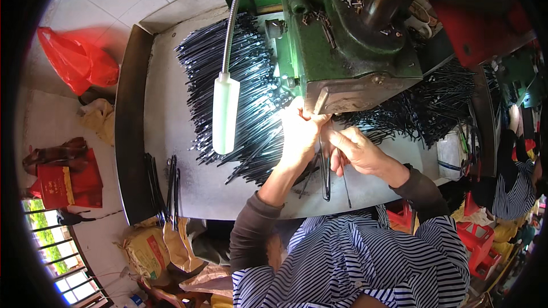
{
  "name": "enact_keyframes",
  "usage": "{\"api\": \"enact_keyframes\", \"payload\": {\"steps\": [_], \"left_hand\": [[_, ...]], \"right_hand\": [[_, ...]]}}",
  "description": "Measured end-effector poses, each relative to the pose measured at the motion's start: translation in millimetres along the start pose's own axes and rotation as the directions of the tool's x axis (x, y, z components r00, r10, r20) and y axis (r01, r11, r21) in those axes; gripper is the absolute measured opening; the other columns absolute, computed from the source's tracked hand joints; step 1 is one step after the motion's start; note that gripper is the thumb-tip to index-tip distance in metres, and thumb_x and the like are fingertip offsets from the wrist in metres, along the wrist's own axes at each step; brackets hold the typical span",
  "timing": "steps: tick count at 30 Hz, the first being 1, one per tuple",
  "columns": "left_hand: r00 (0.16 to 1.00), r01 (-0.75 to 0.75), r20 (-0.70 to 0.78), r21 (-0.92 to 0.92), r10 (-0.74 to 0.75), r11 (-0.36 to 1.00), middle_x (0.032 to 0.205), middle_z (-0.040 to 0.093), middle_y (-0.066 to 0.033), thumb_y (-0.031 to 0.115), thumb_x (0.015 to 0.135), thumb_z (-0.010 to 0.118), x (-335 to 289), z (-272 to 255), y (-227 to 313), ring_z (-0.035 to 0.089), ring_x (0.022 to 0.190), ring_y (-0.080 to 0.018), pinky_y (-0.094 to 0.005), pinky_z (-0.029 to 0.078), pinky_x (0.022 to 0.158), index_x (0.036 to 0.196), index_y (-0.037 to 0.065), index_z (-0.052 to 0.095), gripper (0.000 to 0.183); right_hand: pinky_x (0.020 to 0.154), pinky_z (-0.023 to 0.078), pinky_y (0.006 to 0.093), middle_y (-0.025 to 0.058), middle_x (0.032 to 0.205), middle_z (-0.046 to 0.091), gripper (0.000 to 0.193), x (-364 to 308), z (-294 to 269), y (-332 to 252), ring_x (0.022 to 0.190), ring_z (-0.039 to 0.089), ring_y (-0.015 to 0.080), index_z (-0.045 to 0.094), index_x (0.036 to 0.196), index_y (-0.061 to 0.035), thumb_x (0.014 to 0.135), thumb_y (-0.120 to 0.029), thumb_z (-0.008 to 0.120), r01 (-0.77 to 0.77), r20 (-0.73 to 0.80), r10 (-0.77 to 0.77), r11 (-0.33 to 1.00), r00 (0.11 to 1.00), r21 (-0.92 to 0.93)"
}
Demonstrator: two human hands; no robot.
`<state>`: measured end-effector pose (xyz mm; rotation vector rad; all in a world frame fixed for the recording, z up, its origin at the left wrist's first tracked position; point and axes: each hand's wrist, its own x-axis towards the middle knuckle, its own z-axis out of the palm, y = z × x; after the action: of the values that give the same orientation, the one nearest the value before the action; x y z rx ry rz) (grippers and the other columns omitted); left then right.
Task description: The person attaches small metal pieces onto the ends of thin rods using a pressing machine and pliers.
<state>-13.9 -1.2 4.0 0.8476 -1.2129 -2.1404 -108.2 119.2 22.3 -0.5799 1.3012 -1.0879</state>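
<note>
Both my hands meet under the front lower edge of a green machine [348,57]. My left hand [299,132], washed out by the lamp's glare, is closed close against the machine's face; what its fingertips pinch is hidden. Just right of it, my right hand [362,153] has its fingers curled round thin black rods. One black rod [325,177] hangs down between the hands, with a narrow bent end. Another thin rod [347,189] slants out below the right hand. A metal bar [321,101] juts from the machine just above my fingers.
A large pile of black rods [228,80] lies left of the machine, another heap [428,108] to its right. A white lamp [226,114] on a bendy neck hangs over the metal table [165,97]. Another person [514,194] sits far right, beside a red stool [478,248].
</note>
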Motion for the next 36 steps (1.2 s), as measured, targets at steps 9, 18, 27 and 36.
{"api": "enact_keyframes", "payload": {"steps": [9, 18, 27, 36], "left_hand": [[0.999, 0.040, -0.003, 0.029, -0.040, 0.999, 0.064, 0.060, -0.0049, -0.003, 0.074, 0.065, 1.1, -0.7, -10.0, 0.055, 0.053, -0.0118, -0.0239, 0.043, 0.051, 0.082, -0.001, 0.060, 0.010], [0.999, 0.010, -0.049, -0.226, -0.021, 0.974, 0.064, 0.057, -0.0016, 0.002, 0.078, 0.067, -23.2, 0.4, -4.7, 0.050, 0.052, -0.0079, -0.0217, 0.037, 0.048, 0.080, 0.005, 0.057, 0.011], [0.847, -0.225, -0.444, 0.201, 0.293, 0.953, 0.062, 0.053, -0.0010, 0.011, 0.086, 0.062, -70.7, -148.6, 58.0, 0.052, 0.049, -0.0096, -0.0195, 0.042, 0.045, 0.082, 0.007, 0.053, 0.010], [0.749, 0.127, 0.231, 0.870, 0.620, -0.477, 0.076, 0.064, -0.0106, 0.003, 0.073, 0.072, -104.1, -211.7, 101.1, 0.061, 0.066, -0.0267, -0.0355, 0.048, 0.062, 0.100, 0.002, 0.061, 0.029]], "right_hand": [[0.039, 0.046, 0.0247, 0.0135, 0.056, 0.060, 0.048, -4.3, 2.0, 7.2, 0.041, 0.056, 0.0169, 0.058, 0.079, 0.0071, 0.099, -0.034, 0.043, 0.013, -0.023, -0.010, 0.993, 1.000, 0.115], [0.042, 0.047, 0.0237, 0.0113, 0.057, 0.059, 0.057, -13.7, 9.3, 5.5, 0.047, 0.058, 0.0150, 0.062, 0.080, 0.0061, 0.100, -0.042, 0.037, 0.080, 0.022, -0.081, 0.996, 0.996, 0.036], [0.050, 0.047, 0.0229, 0.0063, 0.067, 0.064, 0.014, -55.2, -40.5, 22.5, 0.055, 0.059, 0.0098, 0.066, 0.089, 0.0001, 0.087, -0.013, 0.062, 0.200, -0.164, -0.303, 0.866, 0.939, -0.459], [0.056, 0.049, 0.0347, 0.0075, 0.077, 0.055, 0.007, -46.8, -66.2, 19.5, 0.068, 0.060, 0.0234, 0.060, 0.078, -0.0013, 0.074, -0.003, 0.065, 0.204, 0.107, -0.640, 0.079, 0.761, -0.976]]}}
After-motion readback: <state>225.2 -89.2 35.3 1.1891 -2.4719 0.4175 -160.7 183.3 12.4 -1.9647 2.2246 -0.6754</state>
